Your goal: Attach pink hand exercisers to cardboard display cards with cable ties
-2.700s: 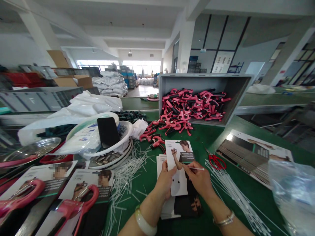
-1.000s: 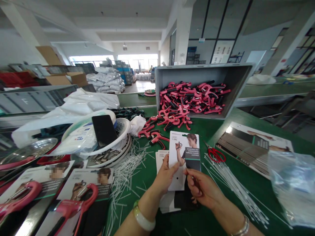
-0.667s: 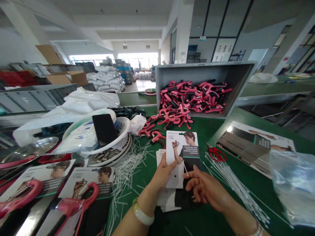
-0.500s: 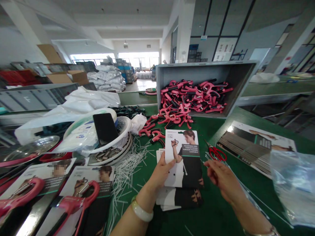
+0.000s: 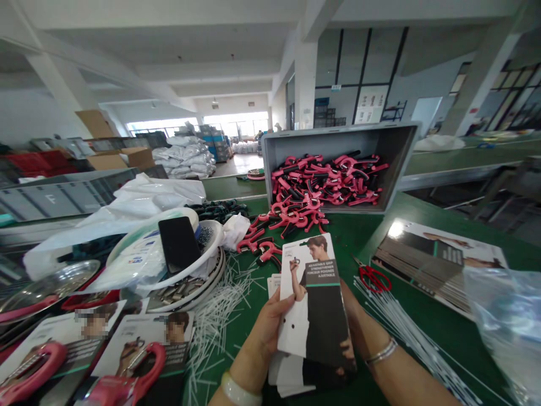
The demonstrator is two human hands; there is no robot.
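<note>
From here I see a factory floor, with a green workbench (image 5: 359, 237) in front of the hands. My left hand (image 5: 264, 338) grips the left edge of a printed backing card (image 5: 325, 321), thumb on its face and fingers curled closely around it. My right hand (image 5: 349, 316) sits mostly behind the card, so I cannot tell how its fingers stand. Beneath the fingers lies a stack of cards (image 5: 291, 378). Loose white cable ties (image 5: 209, 332) lie left of them, with red scissors (image 5: 374, 279) up to the right. Beyond the fingertips, pink-and-black hand grippers (image 5: 321, 189) spill from a tilted grey crate (image 5: 338, 138).
</note>
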